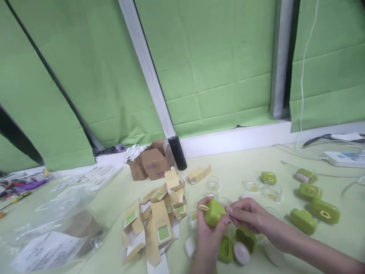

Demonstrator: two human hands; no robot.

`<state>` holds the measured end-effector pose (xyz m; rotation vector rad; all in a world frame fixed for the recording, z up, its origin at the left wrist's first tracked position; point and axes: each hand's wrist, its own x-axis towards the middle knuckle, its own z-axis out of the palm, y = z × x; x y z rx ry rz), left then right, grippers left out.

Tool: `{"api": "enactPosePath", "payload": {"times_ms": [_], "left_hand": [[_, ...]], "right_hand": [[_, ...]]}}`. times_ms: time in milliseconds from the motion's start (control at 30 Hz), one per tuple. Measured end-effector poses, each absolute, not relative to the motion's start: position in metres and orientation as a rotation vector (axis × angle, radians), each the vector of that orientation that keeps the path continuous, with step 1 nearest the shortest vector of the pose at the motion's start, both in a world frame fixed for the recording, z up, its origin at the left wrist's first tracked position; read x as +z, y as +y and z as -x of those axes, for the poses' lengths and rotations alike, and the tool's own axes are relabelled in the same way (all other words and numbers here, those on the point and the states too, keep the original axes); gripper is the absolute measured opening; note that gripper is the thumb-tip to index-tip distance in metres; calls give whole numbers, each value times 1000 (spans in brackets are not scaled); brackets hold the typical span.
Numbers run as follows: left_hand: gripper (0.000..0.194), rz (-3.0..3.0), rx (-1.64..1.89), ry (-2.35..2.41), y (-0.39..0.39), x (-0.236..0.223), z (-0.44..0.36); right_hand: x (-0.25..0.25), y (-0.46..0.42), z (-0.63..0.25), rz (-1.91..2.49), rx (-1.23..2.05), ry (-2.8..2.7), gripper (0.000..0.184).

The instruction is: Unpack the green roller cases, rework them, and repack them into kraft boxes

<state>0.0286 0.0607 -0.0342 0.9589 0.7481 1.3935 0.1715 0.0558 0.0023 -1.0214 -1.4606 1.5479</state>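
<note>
My left hand (209, 238) is wrapped round a small green plastic case (214, 213) with a pale yellow loop at its left side. From the right, my right hand (247, 215) pinches at the edge of this case; what its fingertips hold is too small to make out. Just below the hands lie open green case parts (226, 249) and a round white piece (241, 253). Another white piece (190, 246) rests left of my left wrist. Clear plastic cups (213, 183) stand behind my hands, partly hidden by them.
Several green cases (324, 211) lie at the right. Opened tan cardboard boxes (159, 220) are heaped left of my hands. Farther back are a brown carton (154, 163) and a black cylinder (177, 153). A clear plastic bag (57, 228) lies left; a white power strip (345, 159) sits back right.
</note>
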Motion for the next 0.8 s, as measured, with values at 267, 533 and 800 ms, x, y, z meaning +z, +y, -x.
{"api": "enactPosePath", "payload": {"times_ms": [267, 533, 800], "left_hand": [[78, -940, 1328, 695, 55, -34, -31], [81, -726, 1229, 803, 64, -28, -27], [70, -729, 1464, 841, 70, -16, -8]], "right_hand": [[7, 58, -181, 1241, 1287, -1616, 50], [-7, 75, -185, 1361, 790, -2002, 32], [-7, 111, -244, 1847, 264, -1962, 20]]}}
